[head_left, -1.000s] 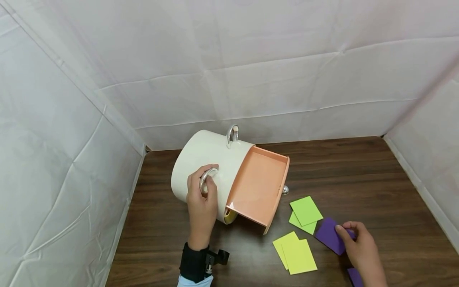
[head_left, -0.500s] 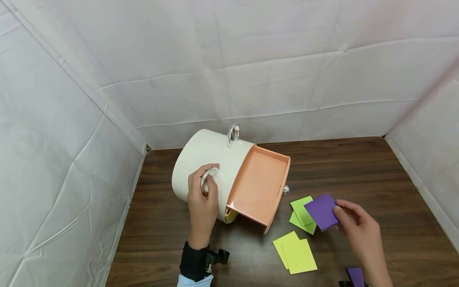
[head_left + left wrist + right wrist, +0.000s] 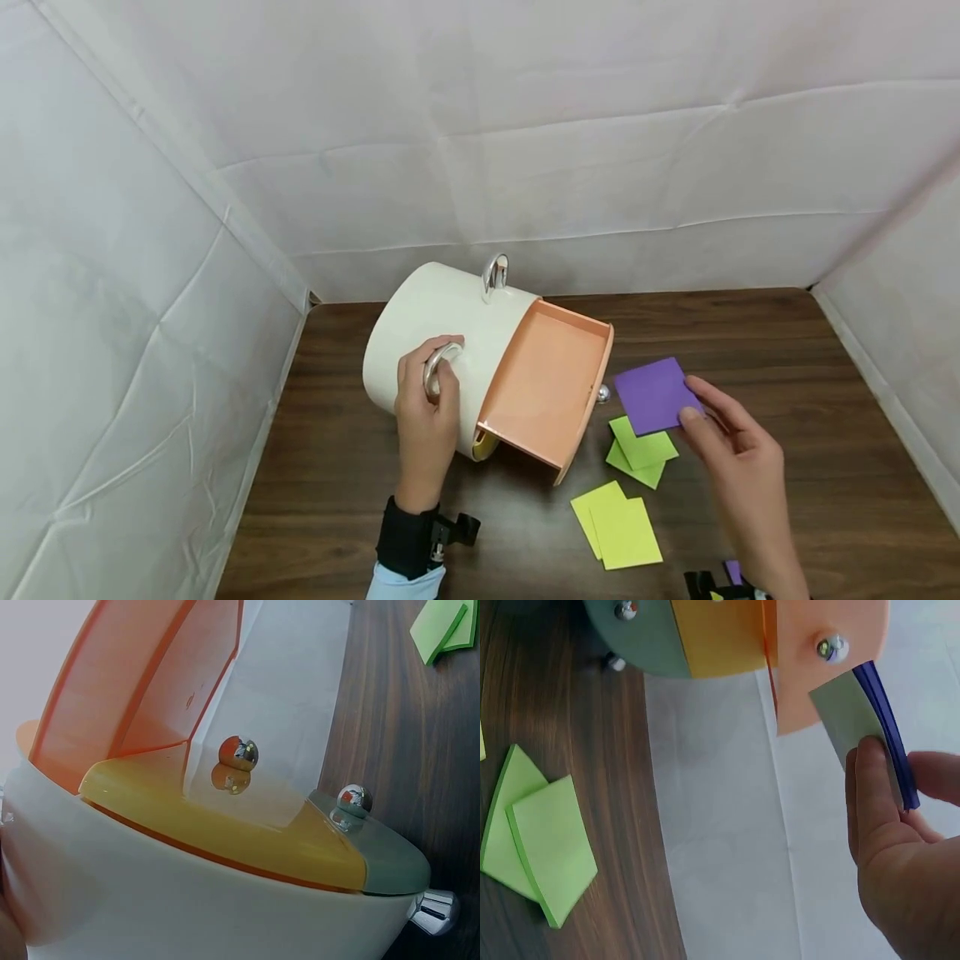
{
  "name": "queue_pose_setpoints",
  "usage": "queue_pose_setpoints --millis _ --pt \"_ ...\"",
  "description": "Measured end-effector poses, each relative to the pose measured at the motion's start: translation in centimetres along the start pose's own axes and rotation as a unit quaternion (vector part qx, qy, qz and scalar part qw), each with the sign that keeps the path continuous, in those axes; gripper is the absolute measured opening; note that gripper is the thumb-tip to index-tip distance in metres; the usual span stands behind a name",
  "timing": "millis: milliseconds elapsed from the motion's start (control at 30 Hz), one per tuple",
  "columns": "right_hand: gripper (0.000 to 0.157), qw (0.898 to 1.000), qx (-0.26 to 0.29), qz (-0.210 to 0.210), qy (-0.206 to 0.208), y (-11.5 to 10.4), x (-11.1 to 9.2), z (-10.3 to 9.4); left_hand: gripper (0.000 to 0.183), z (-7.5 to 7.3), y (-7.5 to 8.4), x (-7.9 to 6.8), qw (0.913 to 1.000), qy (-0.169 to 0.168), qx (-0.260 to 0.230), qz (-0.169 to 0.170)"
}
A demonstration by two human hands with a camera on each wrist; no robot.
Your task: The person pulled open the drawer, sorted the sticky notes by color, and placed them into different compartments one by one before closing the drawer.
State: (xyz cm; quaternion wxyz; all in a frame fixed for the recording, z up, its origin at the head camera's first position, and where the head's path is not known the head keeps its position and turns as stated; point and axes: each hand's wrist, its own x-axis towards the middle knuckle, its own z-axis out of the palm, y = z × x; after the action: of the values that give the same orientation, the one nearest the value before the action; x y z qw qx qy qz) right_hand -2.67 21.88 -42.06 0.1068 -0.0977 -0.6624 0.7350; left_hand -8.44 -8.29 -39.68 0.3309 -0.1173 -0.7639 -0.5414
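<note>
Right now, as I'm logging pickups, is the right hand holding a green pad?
No, the right hand pinches a purple pad, while the green pads lie on the table.

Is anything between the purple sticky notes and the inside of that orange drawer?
Yes: the front panel of the peach drawer, with its silver knob, stands between. Above it, nothing visible blocks the purple sticky-note pad in the right hand; the drawer's top is open.
</note>
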Motion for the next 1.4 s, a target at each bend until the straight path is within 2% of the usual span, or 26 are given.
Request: queue_pose_setpoints --millis 167,400,567,800,1000,1100,1300,1400 --pt "0.047 1.0 0.0 -0.004 0.003 -0.2 -0.4 1.0 0.03 0.0 0.0 0.2 1.0 -0.001 0.0 0.005" --pt "0.045 0.998 0.01 -0.056 0.0 -1.1 -0.3 1.9 0.029 0.1 -0.1 0.1 1.0 0.001 -0.001 0.001" --pt "0.044 0.995 0.01 -0.094 0.016 -2.1 0.4 2.0 0.029 0.1 -0.1 0.1 1.0 -0.002 -0.004 0.002" --pt "0.039 0.992 -0.027 -0.119 0.043 -3.2 1.2 1.9 0.029 0.2 -0.1 0.1 1.0 -0.003 0.0 0.002" --pt "0.04 0.989 -0.069 -0.124 0.036 -3.3 1.4 2.6 0.029 0.1 -0.1 0.1 1.0 0.0 0.001 0.001" --pt "0.04 0.985 -0.102 -0.136 0.027 -3.5 1.3 3.4 0.029 0.1 -0.2 0.0 1.0 -0.002 0.0 -0.003" --pt "0.037 0.965 -0.185 -0.184 0.003 -5.6 0.5 5.8 0.029 0.0 -0.3 -0.2 1.0 0.0 0.002 0.001" --pt "0.038 0.96 -0.192 -0.204 -0.022 -5.8 0.6 6.5 0.029 0.0 -0.5 -0.1 1.0 0.002 0.002 0.004"
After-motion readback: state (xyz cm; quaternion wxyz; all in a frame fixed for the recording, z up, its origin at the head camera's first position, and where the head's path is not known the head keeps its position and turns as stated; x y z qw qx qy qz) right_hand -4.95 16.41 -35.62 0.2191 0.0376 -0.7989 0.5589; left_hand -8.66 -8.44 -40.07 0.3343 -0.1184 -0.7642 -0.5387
